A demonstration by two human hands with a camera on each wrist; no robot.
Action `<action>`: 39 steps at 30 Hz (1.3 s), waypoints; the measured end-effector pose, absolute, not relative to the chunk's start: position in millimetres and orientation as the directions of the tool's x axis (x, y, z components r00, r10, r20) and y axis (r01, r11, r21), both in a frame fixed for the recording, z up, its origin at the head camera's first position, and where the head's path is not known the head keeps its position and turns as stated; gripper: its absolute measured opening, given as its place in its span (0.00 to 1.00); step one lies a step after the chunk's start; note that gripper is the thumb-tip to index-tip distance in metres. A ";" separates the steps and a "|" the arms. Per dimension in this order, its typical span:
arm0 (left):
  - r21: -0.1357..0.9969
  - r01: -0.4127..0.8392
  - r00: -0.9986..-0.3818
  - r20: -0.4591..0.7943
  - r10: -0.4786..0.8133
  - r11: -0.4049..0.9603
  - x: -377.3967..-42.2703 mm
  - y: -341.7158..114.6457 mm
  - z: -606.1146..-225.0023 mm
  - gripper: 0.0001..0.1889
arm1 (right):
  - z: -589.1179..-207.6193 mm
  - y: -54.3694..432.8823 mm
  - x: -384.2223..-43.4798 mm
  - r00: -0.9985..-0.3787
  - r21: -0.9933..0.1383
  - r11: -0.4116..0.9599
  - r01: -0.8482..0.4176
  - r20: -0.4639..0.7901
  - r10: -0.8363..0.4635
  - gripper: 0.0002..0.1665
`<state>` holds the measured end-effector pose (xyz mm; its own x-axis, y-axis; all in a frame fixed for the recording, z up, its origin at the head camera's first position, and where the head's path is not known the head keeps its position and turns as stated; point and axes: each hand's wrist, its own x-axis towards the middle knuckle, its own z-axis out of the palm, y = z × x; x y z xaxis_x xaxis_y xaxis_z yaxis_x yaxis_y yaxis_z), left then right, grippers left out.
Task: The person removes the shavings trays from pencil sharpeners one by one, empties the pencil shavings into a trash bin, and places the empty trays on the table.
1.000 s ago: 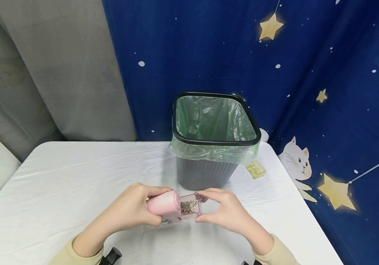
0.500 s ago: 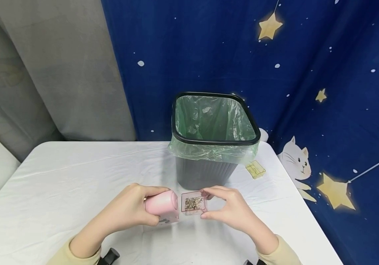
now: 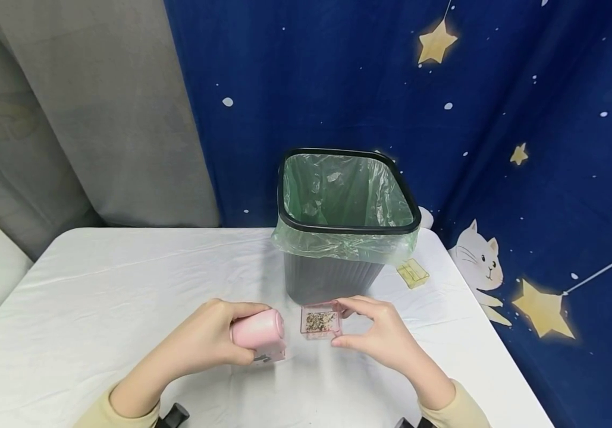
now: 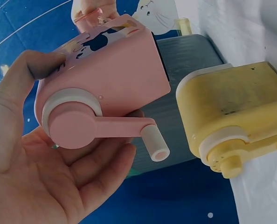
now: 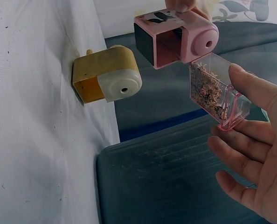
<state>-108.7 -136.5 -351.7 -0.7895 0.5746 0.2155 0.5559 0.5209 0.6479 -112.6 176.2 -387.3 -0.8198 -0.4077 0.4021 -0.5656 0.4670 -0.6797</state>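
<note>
A pink hand-crank pencil sharpener (image 3: 257, 331) is held in my left hand (image 3: 206, 334), thumb and fingers curled around its sides. In the left wrist view its crank and pale knob (image 4: 155, 142) face the palm. My right hand (image 3: 383, 336) pinches a clear pink shavings drawer (image 3: 319, 322) by its end. Wood shavings (image 5: 207, 91) lie inside the drawer. Drawer and sharpener are apart, with a small gap. The right wrist view shows the sharpener's vacant drawer slot (image 5: 169, 49). A yellow pencil sharpener (image 4: 241, 100) stands on the table, hidden behind my left hand in the head view.
A grey bin (image 3: 332, 282) with a black rim and green plastic liner (image 3: 348, 249) stands just beyond my hands. A clear yellow drawer (image 3: 413, 273) lies to its right on the white-covered table (image 3: 124, 285). Curtains hang behind.
My right hand has pulled the drawer out of the pink sharpener and moved it right and slightly away from me. My left hand has shifted a little left with the sharpener.
</note>
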 end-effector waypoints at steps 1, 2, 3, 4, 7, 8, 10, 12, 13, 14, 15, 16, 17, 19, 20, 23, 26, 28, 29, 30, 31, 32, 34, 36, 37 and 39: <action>0.647 0.556 -0.789 0.215 0.575 0.522 -108.6 -136.8 -352.6 0.29 | -387.5 176.7 -112.6 -0.819 -0.679 0.466 -0.567 0.405 -0.407 0.34; 0.645 0.557 -0.789 0.215 0.575 0.523 -108.4 -137.2 -353.7 0.29 | -387.6 177.3 -112.7 -0.819 -0.679 0.465 -0.567 0.407 -0.404 0.34; 0.645 0.556 -0.789 0.212 0.576 0.524 -108.3 -137.5 -354.8 0.29 | -387.4 177.8 -112.7 -0.819 -0.679 0.465 -0.568 0.409 -0.402 0.34; 0.644 0.556 -0.789 0.210 0.577 0.526 -108.1 -137.9 -356.0 0.29 | -387.2 178.2 -112.7 -0.820 -0.680 0.465 -0.567 0.410 -0.399 0.34; 0.646 0.552 -0.791 0.203 0.578 0.528 -107.6 -139.1 -359.5 0.29 | -386.2 179.1 -112.7 -0.827 -0.685 0.469 -0.557 0.406 -0.389 0.34; 0.646 0.549 -0.792 0.199 0.577 0.530 -107.4 -139.6 -360.5 0.30 | -385.6 179.3 -112.6 -0.831 -0.689 0.471 -0.551 0.401 -0.385 0.34; 0.648 0.545 -0.793 0.192 0.578 0.532 -106.9 -140.4 -362.4 0.30 | -384.2 179.6 -112.2 -0.838 -0.695 0.474 -0.541 0.393 -0.380 0.34; 0.650 0.542 -0.793 0.185 0.581 0.532 -106.2 -140.9 -364.5 0.31 | -383.8 180.1 -112.1 -0.838 -0.698 0.470 -0.540 0.394 -0.377 0.34; 0.649 0.544 -0.791 0.184 0.584 0.532 -105.8 -141.1 -365.4 0.31 | -383.6 180.5 -112.1 -0.838 -0.698 0.470 -0.540 0.396 -0.375 0.34; 0.651 0.543 -0.789 0.181 0.587 0.530 -105.4 -141.1 -366.2 0.30 | -383.4 180.8 -112.0 -0.836 -0.697 0.467 -0.543 0.400 -0.375 0.34; 0.651 0.545 -0.787 0.180 0.590 0.529 -104.9 -141.1 -367.0 0.30 | -383.4 181.3 -112.0 -0.833 -0.695 0.464 -0.548 0.407 -0.375 0.34; 0.651 0.547 -0.785 0.180 0.593 0.526 -104.4 -140.9 -367.9 0.29 | -383.5 181.8 -112.1 -0.831 -0.694 0.463 -0.552 0.413 -0.373 0.34; 0.651 0.549 -0.783 0.179 0.596 0.525 -104.1 -140.7 -368.6 0.29 | -383.3 182.4 -112.1 -0.828 -0.692 0.460 -0.557 0.419 -0.372 0.34; 0.652 0.550 -0.778 0.175 0.603 0.521 -103.3 -140.0 -369.7 0.27 | -382.1 183.4 -111.7 -0.828 -0.688 0.464 -0.558 0.424 -0.366 0.34; 0.653 0.551 -0.777 0.172 0.606 0.520 -103.1 -139.7 -370.3 0.26 | -381.5 184.0 -111.5 -0.828 -0.688 0.463 -0.558 0.427 -0.364 0.34; 0.661 0.546 -0.773 0.161 0.614 0.515 -102.8 -139.3 -373.0 0.24 | -379.4 185.8 -111.4 -0.827 -0.683 0.467 -0.561 0.436 -0.355 0.34; 0.662 0.546 -0.769 0.153 0.621 0.514 -102.5 -138.9 -376.5 0.23 | -378.1 187.4 -112.0 -0.824 -0.679 0.468 -0.566 0.445 -0.351 0.34; 0.664 0.543 -0.768 0.144 0.625 0.514 -102.3 -138.6 -378.9 0.23 | -377.5 188.3 -112.6 -0.820 -0.673 0.469 -0.572 0.453 -0.349 0.34; 0.664 0.542 -0.767 0.141 0.626 0.515 -102.1 -138.4 -380.2 0.23 | -377.2 188.8 -112.9 -0.819 -0.670 0.470 -0.574 0.457 -0.348 0.34; 0.663 0.542 -0.767 0.138 0.627 0.516 -102.0 -138.3 -381.3 0.23 | -377.0 189.3 -113.1 -0.818 -0.668 0.473 -0.575 0.458 -0.348 0.34; 0.664 0.540 -0.767 0.134 0.628 0.517 -102.0 -138.3 -382.4 0.23 | -376.7 189.8 -113.3 -0.818 -0.665 0.476 -0.576 0.461 -0.346 0.34; 0.668 0.534 -0.768 0.128 0.627 0.518 -101.9 -138.2 -383.5 0.23 | -376.4 190.2 -113.5 -0.818 -0.662 0.481 -0.575 0.461 -0.343 0.34; 0.673 0.523 -0.772 0.115 0.625 0.522 -101.5 -138.2 -385.4 0.23 | -375.8 191.0 -113.8 -0.821 -0.660 0.488 -0.571 0.458 -0.341 0.33; 0.676 0.514 -0.775 0.103 0.623 0.527 -101.1 -137.9 -387.5 0.24 | -375.0 191.4 -114.0 -0.824 -0.659 0.495 -0.566 0.454 -0.338 0.33; 0.676 0.511 -0.777 0.099 0.622 0.530 -100.9 -137.6 -388.6 0.24 | -374.6 191.7 -114.0 -0.825 -0.660 0.496 -0.564 0.453 -0.337 0.33; 0.672 0.509 -0.779 0.094 0.620 0.537 -100.3 -137.2 -390.6 0.24 | -373.8 192.1 -114.1 -0.825 -0.657 0.500 -0.565 0.455 -0.335 0.33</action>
<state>-100.3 -137.2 -390.6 -0.7787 0.6202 0.0944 0.5095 0.5374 0.6721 -114.1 192.1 -373.8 -0.8252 -0.3348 0.4548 -0.5647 0.4999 -0.6567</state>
